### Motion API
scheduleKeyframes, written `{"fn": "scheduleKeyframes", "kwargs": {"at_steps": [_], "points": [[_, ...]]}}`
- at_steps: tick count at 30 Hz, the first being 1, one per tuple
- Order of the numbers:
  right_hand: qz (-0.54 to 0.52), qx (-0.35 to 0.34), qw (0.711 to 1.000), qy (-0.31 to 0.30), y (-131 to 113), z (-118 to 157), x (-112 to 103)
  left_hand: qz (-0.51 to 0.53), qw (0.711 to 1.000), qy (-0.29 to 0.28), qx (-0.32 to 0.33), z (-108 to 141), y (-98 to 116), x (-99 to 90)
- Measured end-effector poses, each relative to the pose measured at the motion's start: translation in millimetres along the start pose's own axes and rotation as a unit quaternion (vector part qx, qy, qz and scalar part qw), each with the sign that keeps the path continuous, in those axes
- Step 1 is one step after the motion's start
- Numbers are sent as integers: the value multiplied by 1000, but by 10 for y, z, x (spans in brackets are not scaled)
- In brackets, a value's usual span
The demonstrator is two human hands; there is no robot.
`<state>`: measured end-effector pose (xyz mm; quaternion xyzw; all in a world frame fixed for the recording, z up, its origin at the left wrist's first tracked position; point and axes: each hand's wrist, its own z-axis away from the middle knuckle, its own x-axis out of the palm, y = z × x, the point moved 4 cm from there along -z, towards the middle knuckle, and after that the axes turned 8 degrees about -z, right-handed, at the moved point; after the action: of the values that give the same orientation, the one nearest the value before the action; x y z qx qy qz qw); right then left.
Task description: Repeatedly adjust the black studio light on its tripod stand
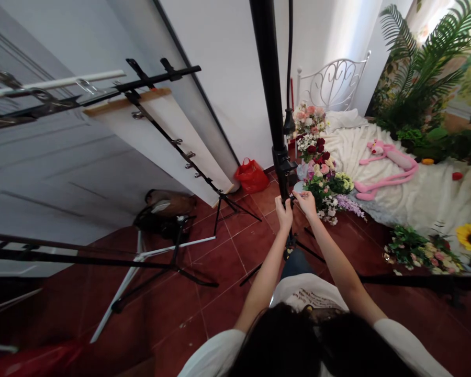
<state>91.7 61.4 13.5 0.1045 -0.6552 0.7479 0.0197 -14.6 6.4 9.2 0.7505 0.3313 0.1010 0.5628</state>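
Note:
A tall black light stand (pixel 272 94) rises right in front of me, with a black collar and knob (pixel 283 159) partway up its pole. My left hand (pixel 284 213) is closed round the pole below that collar. Just to its right, my right hand (pixel 306 203) has its fingers pinched together against the stand's side; the small part between them is hidden. A black cable (pixel 290 57) with a thicker plug-like piece hangs beside the pole. The stand's legs spread on the floor near my feet.
A bed with cream fur cover (pixel 337 149), a pink plush toy (pixel 400 162) and flower bunches (pixel 317 173) lies to the right. On the left are a backdrop stand with clamps (pixel 176 141), a red bag (pixel 251 175) and a white-legged tripod (pixel 120 293) on red tiles (pixel 220 262).

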Motion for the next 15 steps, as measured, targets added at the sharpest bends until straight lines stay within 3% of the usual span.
{"fn": "scheduleKeyframes", "kwargs": {"at_steps": [4, 7, 10, 13, 15], "points": [[11, 25, 999, -22, 19, 328, -359, 5, 1000, -2, -22, 157, -45, 17], [19, 76, 997, -26, 210, 662, -828, -9, 999, -9, -41, 392, -236, 15], [-16, 143, 988, 56, 512, 1042, -1419, -42, 998, -10, -53, 733, -514, 24], [-65, 163, 975, 134, 773, 1460, -1929, -44, 996, -16, -80, 1109, -782, 103], [-88, 159, 968, 175, 881, 1750, -2177, -2, 993, -85, -76, 1328, -874, 269]]}}
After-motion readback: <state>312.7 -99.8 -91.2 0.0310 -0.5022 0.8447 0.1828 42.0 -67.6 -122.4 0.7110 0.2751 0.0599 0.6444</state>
